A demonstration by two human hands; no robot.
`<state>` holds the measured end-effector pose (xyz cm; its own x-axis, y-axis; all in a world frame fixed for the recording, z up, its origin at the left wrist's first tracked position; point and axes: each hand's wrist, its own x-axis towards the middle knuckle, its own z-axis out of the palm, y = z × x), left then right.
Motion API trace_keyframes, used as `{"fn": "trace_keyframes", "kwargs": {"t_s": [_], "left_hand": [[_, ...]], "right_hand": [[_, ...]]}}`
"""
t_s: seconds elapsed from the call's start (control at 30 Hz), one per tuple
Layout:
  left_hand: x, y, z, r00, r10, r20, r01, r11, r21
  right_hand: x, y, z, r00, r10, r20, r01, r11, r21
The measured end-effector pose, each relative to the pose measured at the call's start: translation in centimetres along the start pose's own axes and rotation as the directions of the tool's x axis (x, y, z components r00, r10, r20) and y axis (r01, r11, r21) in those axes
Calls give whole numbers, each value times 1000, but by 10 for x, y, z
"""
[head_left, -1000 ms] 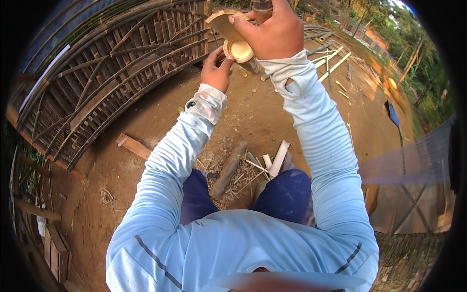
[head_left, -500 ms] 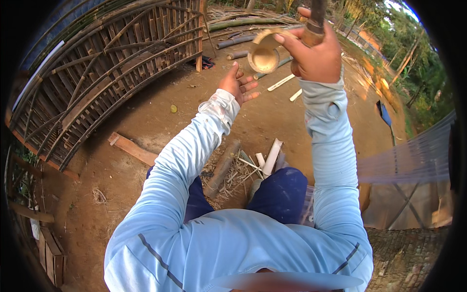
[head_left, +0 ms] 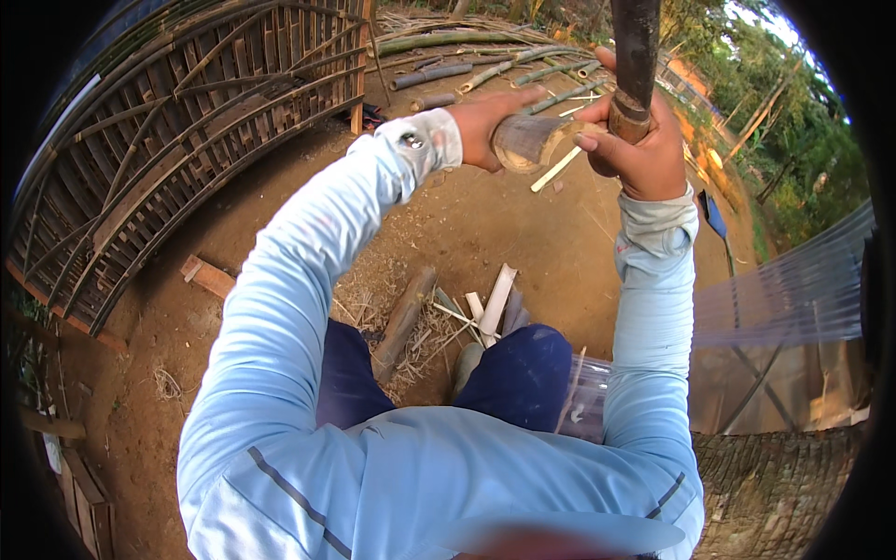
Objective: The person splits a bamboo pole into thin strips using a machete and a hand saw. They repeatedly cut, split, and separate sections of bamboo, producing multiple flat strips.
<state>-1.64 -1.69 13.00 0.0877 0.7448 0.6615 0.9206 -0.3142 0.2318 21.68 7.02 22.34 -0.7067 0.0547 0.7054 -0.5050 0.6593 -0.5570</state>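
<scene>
A short bamboo cup [head_left: 525, 145], with a pale cut rim and a curved strip at its right side, is held up in front of me. My left hand [head_left: 485, 126] is wrapped round the cup's left side, its fingers partly stretched along the far side. My right hand [head_left: 649, 159] grips the wooden handle of a machete [head_left: 637, 56], whose dark blade points up and out of the frame. That hand's thumb and fingers also pinch the cup's pale right end. Part of the grip behind the handle is hidden.
Between my knees lie a log [head_left: 405, 322], shavings and split bamboo pieces [head_left: 495, 303]. A slatted bamboo structure [head_left: 205, 112] stands at the left. Bamboo poles [head_left: 457, 42] lie at the back. A clear plastic sheet [head_left: 775, 303] hangs at the right, and a plank [head_left: 207, 276] lies left.
My left hand has moved from an open position below the cup onto its left side. The cup has turned, its outer wall now showing. My right hand has shifted slightly right and down.
</scene>
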Motion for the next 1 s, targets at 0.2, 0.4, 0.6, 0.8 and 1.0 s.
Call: {"fn": "trace_keyframes", "kwargs": {"t_s": [0.2,0.4,0.6,0.8,1.0], "left_hand": [[20,-8,0,990,-90,106,117,951,-286],[16,-21,17,849,-239,-471,154,965,-212],[25,-21,31,570,-363,-737,300,927,-224],[45,-33,33,434,-531,-728,296,847,-441],[33,-34,30,594,-277,-755,299,947,-113]], "right_hand": [[11,1,3,991,30,-129,-35,999,-34],[23,19,25,882,46,-470,22,990,139],[23,32,60,928,100,-360,112,845,523],[48,26,92,937,44,-346,128,879,459],[65,44,65,928,-7,-373,162,908,387]]}}
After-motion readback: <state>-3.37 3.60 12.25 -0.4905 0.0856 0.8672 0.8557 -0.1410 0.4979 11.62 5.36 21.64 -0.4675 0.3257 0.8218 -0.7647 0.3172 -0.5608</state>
